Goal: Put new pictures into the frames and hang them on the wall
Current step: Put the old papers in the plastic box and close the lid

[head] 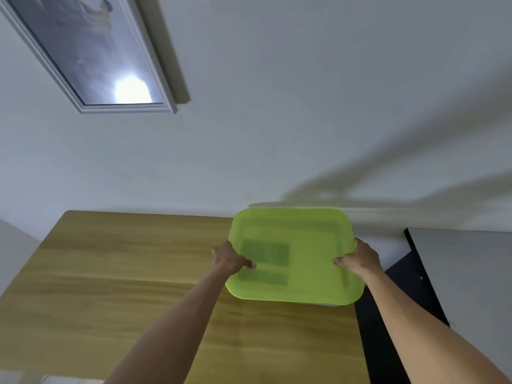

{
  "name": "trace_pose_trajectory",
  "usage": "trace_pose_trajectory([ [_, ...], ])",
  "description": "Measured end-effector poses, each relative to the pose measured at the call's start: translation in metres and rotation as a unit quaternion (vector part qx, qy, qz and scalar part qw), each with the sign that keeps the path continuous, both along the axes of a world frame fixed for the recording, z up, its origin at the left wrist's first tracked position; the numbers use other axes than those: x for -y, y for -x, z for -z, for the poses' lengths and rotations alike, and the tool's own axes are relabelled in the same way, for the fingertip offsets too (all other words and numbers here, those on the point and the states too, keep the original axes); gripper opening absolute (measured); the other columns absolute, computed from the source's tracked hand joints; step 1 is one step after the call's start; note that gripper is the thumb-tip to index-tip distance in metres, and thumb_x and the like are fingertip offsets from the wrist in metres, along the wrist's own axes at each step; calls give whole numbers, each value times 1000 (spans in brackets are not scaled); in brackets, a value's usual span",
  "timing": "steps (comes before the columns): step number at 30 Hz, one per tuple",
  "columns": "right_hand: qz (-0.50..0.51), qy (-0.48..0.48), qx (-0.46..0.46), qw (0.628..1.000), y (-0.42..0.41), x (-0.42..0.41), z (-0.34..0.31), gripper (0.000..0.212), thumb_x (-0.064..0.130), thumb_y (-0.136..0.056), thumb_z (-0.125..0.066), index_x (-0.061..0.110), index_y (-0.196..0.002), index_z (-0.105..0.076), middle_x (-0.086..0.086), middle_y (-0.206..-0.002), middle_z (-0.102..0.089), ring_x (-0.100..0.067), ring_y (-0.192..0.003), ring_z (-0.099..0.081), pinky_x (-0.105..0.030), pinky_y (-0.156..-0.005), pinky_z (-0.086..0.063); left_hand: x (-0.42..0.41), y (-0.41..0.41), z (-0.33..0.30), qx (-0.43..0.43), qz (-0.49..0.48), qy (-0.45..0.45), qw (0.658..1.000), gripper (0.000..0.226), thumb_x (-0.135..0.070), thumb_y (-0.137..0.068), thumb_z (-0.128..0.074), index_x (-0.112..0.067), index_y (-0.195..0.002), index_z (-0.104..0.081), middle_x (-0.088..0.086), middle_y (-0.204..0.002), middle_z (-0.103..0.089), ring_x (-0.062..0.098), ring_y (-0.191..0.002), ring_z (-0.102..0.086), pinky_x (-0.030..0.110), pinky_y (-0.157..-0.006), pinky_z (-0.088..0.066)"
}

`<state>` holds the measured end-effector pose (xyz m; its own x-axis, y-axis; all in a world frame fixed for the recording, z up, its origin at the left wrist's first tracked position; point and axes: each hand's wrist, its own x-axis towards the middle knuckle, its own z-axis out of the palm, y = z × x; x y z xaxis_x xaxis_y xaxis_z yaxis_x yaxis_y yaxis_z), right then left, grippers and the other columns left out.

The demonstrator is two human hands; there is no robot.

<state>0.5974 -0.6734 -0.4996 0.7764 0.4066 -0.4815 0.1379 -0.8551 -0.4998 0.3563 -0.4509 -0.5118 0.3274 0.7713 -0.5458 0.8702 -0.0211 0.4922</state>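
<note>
A translucent lime-green box lid (304, 253) lies over a container at the far right of the wooden table (124, 273); dark rectangular shapes show through it. My left hand (228, 259) grips the lid's left edge with the thumb on top. My right hand (358, 259) grips the right edge the same way. A white-framed picture (91, 48) hangs on the wall at the upper left, with a bright glare on its glass.
The white wall (304, 120) rises right behind the table. A black and grey panel or furniture piece (457, 273) stands to the right of the table, close to my right forearm. Something pale lies at the table's near-left corner (55, 379).
</note>
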Motion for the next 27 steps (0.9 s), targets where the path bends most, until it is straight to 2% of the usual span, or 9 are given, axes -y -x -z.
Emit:
trace_pose_trajectory([
  [4, -9, 30, -6, 999, -12, -7, 7, 63, 36, -70, -86, 14, -122, -58, -7, -115, -67, -29, -103, -65, -27, -75, -47, -2, -6, -3, -15, -10, 8, 1000, 89, -43, -48, -95, -10, -123, -59, 10, -120, -64, 30, -113, -59, 35, -85, -52],
  [8, -16, 63, -1, 998, -17, -12, 19, 66, 39, -69, -87, 10, -121, -58, -10, -114, -67, -30, -101, -65, -30, -76, -52, -4, -6, -4, -23, -19, 12, 999, 88, -43, -45, -96, -10, -119, -62, 9, -117, -66, 29, -111, -61, 35, -85, -53],
  [13, -26, 77, 1, 997, -23, -13, 28, 68, 46, -67, -86, 12, -119, -58, -12, -115, -63, -31, -101, -62, -34, -81, -55, -6, -9, -7, -46, -26, -1, 999, 80, -44, -47, -96, -6, -110, -63, 9, -110, -67, 28, -105, -62, 32, -72, -47],
  [15, -24, 90, -1, 996, -20, -14, 28, 67, 46, -68, -85, 12, -118, -57, -14, -120, -58, -32, -105, -59, -35, -84, -54, -3, -9, -9, -68, -18, -28, 997, 73, -47, -50, -94, -9, -104, -61, 7, -107, -66, 27, -105, -61, 32, -75, -43],
  [17, -29, 112, -1, 993, -16, -15, 26, 60, 42, -73, -83, 9, -116, -55, -17, -123, -49, -34, -112, -52, -32, -81, -48, 0, -6, -11, -96, -3, -58, 994, 67, -50, -51, -92, -15, -95, -55, 4, -104, -66, 26, -105, -60, 33, -82, -42],
  [19, -28, 114, 0, 993, -16, -16, 26, 56, 39, -77, -81, 7, -114, -53, -18, -124, -43, -35, -114, -49, -32, -77, -43, -2, -3, -6, -80, -5, -39, 996, 67, -46, -50, -94, -13, -91, -54, 6, -101, -66, 28, -98, -62, 33, -75, -48],
  [22, -42, 96, -15, 994, -19, -11, 29, 66, 50, -66, -83, 12, -114, -58, -14, -121, -55, -32, -104, -58, -35, -82, -52, -1, 6, 0, -44, 5, -34, 998, 64, -44, -49, -95, -10, -93, -63, 6, -91, -66, 27, -87, -64, 33, -65, -50],
  [24, -55, 91, -7, 994, -27, -6, 39, 72, 54, -61, -83, 16, -117, -58, -12, -119, -59, -29, -100, -61, -35, -84, -54, 1, 13, 7, 1, 25, -55, 998, 64, -47, -50, -92, -11, -96, -67, 7, -94, -66, 27, -85, -63, 37, -69, -54],
  [27, -59, 75, -1, 995, -23, -2, 33, 73, 50, -65, -84, 17, -122, -56, -12, -121, -57, -30, -107, -58, -38, -90, -53, 4, 21, 16, 38, 52, -71, 995, 73, -53, -62, -85, -8, -114, -60, 7, -103, -51, 25, -89, -51, 36, -74, -48],
])
